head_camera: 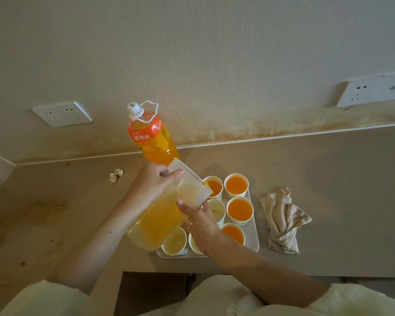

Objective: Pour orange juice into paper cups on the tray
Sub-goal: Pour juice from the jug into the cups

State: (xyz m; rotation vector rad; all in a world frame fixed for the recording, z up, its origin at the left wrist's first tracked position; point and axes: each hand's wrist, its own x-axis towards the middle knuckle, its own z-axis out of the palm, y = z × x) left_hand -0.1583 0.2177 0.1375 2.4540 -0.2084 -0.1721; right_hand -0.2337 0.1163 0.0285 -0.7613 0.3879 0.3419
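Pouring into the cup [215, 188] at the tray's [252, 236] far edge; left hand [151, 183] grips the jug [160, 222], right hand [201, 222] props it, fingers straight. Next, we judge: level off, shift to the empty cup [218, 214].

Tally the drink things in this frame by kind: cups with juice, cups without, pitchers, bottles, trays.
paper cups with juice: 4
paper cups without juice: 3
pitcher: 1
juice bottle: 1
tray: 1
total: 10
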